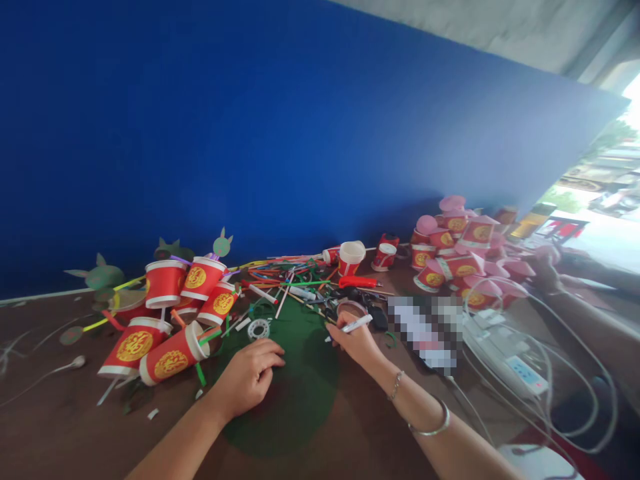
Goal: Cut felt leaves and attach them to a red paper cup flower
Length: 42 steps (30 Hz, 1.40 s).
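My right hand (354,337) is closed round a white marker pen (357,324), its tip pointing down to the left near the edge of a dark green round area (305,393) on the table. Loosely bent, the fingers of my left hand (253,377) rest over the left part of that green area and hold nothing that I can see. Just beyond them lies a white tape roll (259,329). Scissors and small dark items lie by the marker pen, too jumbled to tell apart. A red utility knife (357,283) is behind my right hand.
Red paper cups (137,347) with straws and green animal heads pile up at left. Cups with pink paper (470,267) stack at right. Colored straws (285,273) lie along the blue wall (280,133). A pixelated phone-like object (425,333) and a cabled power strip (525,373) lie at right.
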### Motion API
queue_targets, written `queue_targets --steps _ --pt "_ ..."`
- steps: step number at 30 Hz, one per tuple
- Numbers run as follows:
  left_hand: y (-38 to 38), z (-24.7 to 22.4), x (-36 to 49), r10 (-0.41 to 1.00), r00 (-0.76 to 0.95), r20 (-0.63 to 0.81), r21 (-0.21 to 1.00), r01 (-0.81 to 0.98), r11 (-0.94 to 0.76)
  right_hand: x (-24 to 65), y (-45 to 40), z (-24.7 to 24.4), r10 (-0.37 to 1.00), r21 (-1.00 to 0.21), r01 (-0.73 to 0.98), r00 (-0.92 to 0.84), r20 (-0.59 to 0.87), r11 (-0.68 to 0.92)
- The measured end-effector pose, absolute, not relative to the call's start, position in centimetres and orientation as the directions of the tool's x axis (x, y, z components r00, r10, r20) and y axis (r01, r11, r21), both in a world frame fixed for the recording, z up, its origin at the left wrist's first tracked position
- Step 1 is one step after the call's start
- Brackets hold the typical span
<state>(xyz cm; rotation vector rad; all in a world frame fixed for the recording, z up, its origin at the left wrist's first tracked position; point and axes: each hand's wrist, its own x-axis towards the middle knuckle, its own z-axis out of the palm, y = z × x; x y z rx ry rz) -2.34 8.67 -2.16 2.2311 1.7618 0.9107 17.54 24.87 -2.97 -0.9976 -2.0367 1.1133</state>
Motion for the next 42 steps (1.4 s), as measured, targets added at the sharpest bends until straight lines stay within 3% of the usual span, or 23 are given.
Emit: queue_targets --steps 27,42 --pt "8.61 -2.38 -2.53 0.932 0.129 0.339 0.479 0.829 -0.289 17.60 25.25 -3.16 0.825 -0.788 0.382 -0.501 0.262 0.483" --pt "8.67 -2.02 -2.35 0.923 0.115 0.366 0.476 0.830 -0.292 17.62 25.44 -3.33 0.831 -0.819 0.356 -0.504 0.238 0.450"
